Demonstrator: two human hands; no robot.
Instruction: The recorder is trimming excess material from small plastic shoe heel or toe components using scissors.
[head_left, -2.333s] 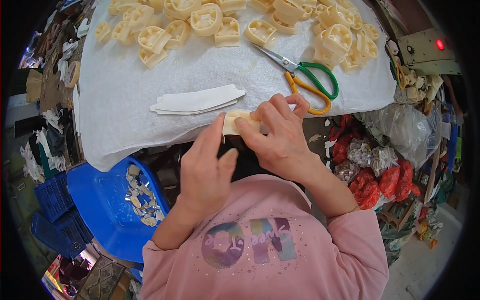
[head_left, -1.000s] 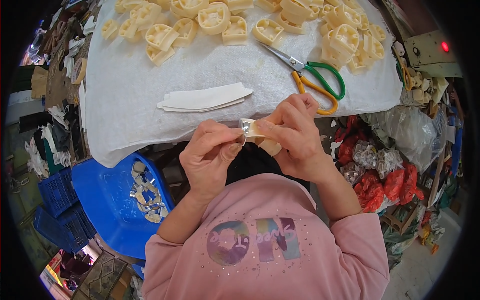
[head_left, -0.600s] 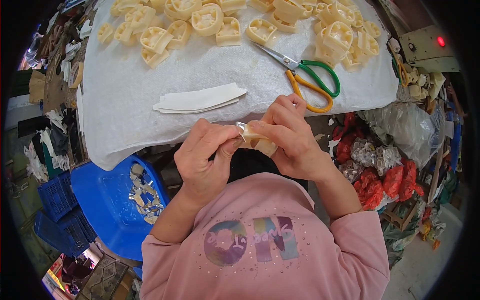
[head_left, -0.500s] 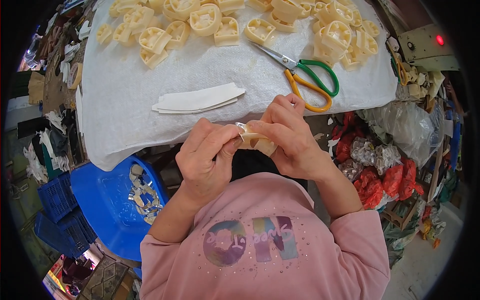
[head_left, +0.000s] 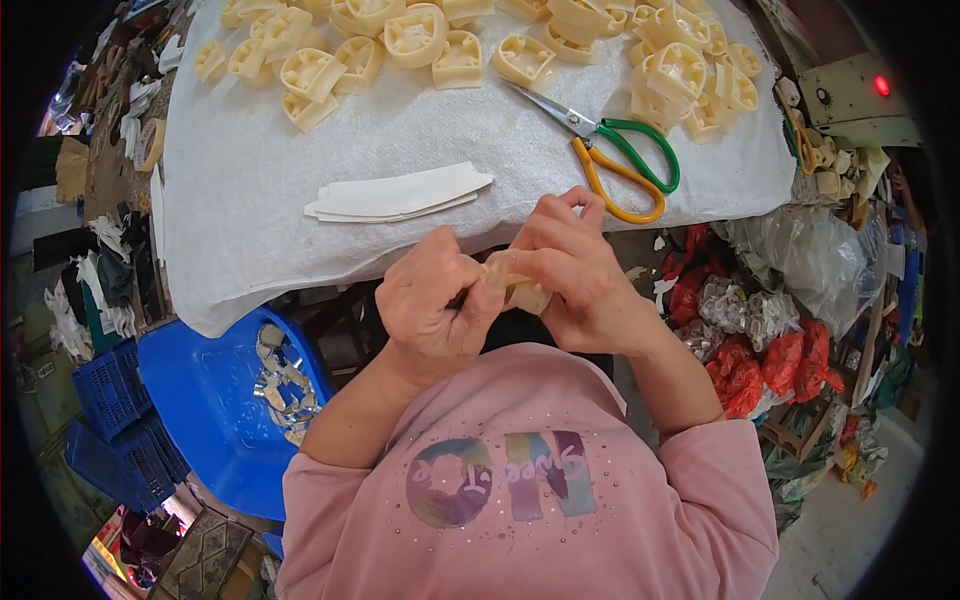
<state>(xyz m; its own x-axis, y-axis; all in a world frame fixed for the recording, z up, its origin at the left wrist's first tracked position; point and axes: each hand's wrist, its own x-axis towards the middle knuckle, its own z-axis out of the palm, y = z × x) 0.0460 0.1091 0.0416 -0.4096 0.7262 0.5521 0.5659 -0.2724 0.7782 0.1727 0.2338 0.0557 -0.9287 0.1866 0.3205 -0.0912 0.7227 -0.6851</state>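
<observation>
Fingers (head_left: pixel 470 300) of both hands pinching small cream plastic piece (head_left: pixel 515 285), partly hidden

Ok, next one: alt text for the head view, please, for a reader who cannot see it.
Seen from above, a person's left hand and right hand together grip a small cream plastic piece at the edge of a white-covered table. Behind them lie a stack of white strips, green-and-yellow scissors and many cream plastic parts; a blue bin sits lower left.

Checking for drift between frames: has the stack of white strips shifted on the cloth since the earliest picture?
No. The stack of white strips lies in the same spot left of the scissors.
</observation>
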